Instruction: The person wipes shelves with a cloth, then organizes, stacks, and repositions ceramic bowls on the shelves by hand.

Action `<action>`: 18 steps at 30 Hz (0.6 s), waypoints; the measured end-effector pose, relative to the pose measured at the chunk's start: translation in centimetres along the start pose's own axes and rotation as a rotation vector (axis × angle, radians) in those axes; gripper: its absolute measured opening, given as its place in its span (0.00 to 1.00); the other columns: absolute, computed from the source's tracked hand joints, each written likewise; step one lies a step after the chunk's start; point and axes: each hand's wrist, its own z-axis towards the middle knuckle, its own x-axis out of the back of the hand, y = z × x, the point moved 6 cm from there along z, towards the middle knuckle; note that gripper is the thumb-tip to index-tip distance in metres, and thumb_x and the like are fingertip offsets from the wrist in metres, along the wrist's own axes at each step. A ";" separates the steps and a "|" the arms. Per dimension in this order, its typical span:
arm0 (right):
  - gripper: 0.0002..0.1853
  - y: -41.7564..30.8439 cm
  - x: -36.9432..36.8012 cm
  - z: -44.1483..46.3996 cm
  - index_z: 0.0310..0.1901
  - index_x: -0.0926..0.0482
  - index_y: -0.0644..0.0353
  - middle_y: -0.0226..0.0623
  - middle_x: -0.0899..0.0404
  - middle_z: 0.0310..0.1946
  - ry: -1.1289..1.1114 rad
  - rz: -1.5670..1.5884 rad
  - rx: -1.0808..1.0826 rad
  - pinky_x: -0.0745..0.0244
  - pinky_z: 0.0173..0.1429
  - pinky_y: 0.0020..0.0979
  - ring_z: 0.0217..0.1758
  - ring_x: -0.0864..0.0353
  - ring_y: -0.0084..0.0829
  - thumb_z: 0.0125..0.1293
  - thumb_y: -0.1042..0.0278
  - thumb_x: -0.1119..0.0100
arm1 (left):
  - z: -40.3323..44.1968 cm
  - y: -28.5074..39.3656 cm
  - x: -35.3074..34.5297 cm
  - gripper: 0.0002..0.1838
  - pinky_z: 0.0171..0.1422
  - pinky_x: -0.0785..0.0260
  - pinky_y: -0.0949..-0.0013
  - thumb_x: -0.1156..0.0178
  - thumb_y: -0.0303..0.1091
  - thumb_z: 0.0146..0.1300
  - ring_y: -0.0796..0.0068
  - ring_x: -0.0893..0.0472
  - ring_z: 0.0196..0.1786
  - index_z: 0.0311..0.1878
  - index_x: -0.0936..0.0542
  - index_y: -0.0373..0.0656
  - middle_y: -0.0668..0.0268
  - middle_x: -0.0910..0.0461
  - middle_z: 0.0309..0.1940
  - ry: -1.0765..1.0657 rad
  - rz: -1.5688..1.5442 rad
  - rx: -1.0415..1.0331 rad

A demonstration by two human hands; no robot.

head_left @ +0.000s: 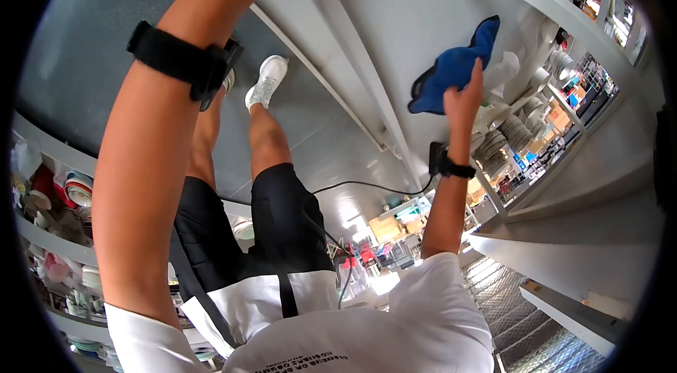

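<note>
My right hand (pixel 462 99) is on a blue cloth (pixel 455 68) with black edging. Its fingers are bent around the near side of the cloth, which is bunched up in front of a pale grey metal surface (pixel 395 6). Whether the cloth touches that surface along its whole length I cannot tell. My left forearm (pixel 151 161), with a black strap at the wrist end, reaches up across the left side. The left hand itself is cut off by the top edge of the view.
A grey metal beam (pixel 352 56) runs diagonally beside my legs. A black cable (pixel 367 184) loops from the right wrist strap towards my waist. Shelves with stacked dishes (pixel 518 135) stand on the right, and more crockery (pixel 79 190) sits on racks at left.
</note>
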 end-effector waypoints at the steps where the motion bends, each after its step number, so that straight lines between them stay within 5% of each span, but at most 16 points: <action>1: 0.41 1.6 -0.5 0.3 0.70 0.38 0.67 0.60 0.34 0.66 0.024 -0.069 -0.007 0.43 0.75 0.43 0.71 0.37 0.57 0.46 0.77 0.48 | -0.2 -0.1 0.0 0.20 0.48 0.31 0.45 0.44 0.26 0.53 0.46 0.20 0.34 0.50 0.33 0.41 0.52 0.21 0.26 0.059 0.014 -0.040; 8: 0.41 8.7 2.7 12.9 0.70 0.37 0.65 0.60 0.30 0.63 0.127 0.007 -0.272 0.37 0.72 0.40 0.67 0.30 0.54 0.49 0.70 0.45 | -0.7 0.7 -0.7 0.18 0.57 0.31 0.46 0.41 0.31 0.60 0.51 0.18 0.35 0.51 0.34 0.42 0.56 0.19 0.27 0.084 0.192 -0.046; 11: 0.41 11.1 2.1 8.8 0.69 0.38 0.68 0.61 0.31 0.65 0.060 -0.286 -0.132 0.40 0.74 0.39 0.69 0.33 0.53 0.50 0.68 0.44 | -0.8 0.9 -0.3 0.18 0.56 0.30 0.47 0.40 0.31 0.60 0.51 0.18 0.32 0.51 0.34 0.42 0.55 0.19 0.25 0.034 0.151 0.002; 16: 0.37 6.1 -1.1 -6.4 0.68 0.36 0.72 0.56 0.30 0.65 -0.028 0.400 -0.462 0.38 0.72 0.33 0.68 0.29 0.43 0.53 0.76 0.42 | -0.2 -0.6 -1.1 0.16 0.52 0.29 0.50 0.41 0.33 0.62 0.52 0.19 0.27 0.49 0.34 0.42 0.58 0.20 0.20 0.003 0.133 -0.005; 18: 0.38 5.1 -1.2 -8.5 0.69 0.37 0.70 0.51 0.29 0.64 -0.120 0.320 -0.630 0.36 0.69 0.32 0.66 0.28 0.37 0.54 0.75 0.37 | -0.2 -0.8 -1.2 0.15 0.51 0.29 0.51 0.41 0.33 0.63 0.53 0.20 0.26 0.48 0.34 0.42 0.59 0.21 0.19 -0.030 0.170 0.022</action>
